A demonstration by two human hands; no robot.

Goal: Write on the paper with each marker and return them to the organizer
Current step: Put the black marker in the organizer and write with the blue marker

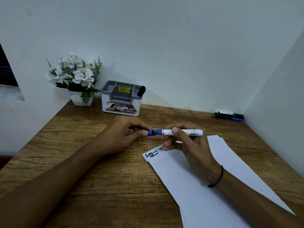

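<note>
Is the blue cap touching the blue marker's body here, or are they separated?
Cannot tell. In the head view the blue cap, pinched by the left hand, sits right at the marker end held by the right hand; no plain gap or seated contact shows.

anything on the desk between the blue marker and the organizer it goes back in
Nothing visible. The white-barrelled blue marker, held between both hands, faces bare wooden desk up to the grey-and-white plastic organizer. A black marker fills only its right slot.

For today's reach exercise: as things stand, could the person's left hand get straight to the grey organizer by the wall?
Probably yes, once freed. The left hand is pinching the blue cap, so it is busy, but only bare desk lies between it and the organizer just beyond.
</note>
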